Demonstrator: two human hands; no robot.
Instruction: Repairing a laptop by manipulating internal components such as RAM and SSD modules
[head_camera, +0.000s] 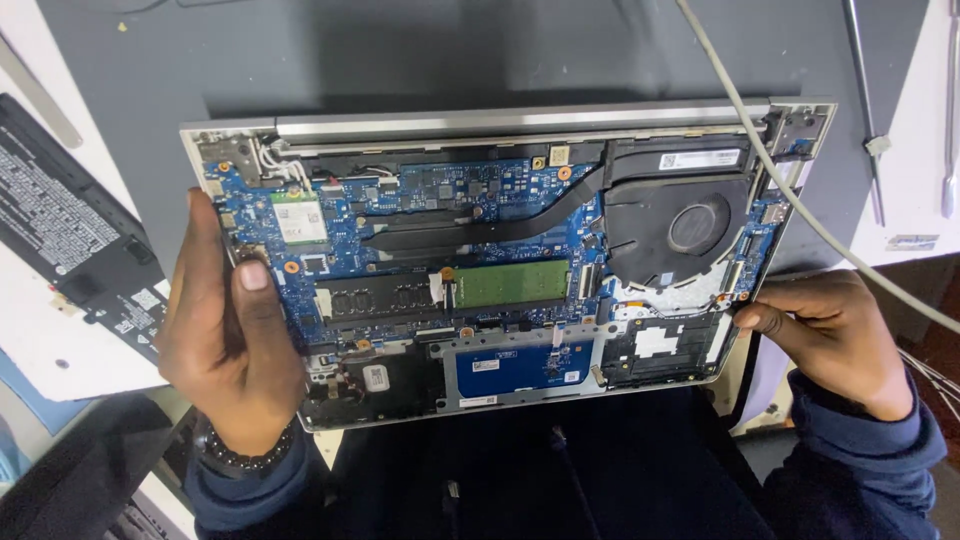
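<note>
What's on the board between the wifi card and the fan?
In the head view, a black heat pipe runs between the wifi card and the fan.

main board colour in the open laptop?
Blue, the main board of the laptop; the head view shows it.

Opened laptop (500, 270) lies at centre on the mat (450, 50), insides up, hinge at the far edge. Fan (690, 228) sits in its far right corner, memory sticks (450, 290) mid-board. Left hand (225, 340) grips its left edge, right hand (830, 335) its right edge. Battery (70, 250) lies left of it on the tabletop (915, 130). Cable (790, 190) crosses its right corner. Tools (870, 100) lie far right.
</note>
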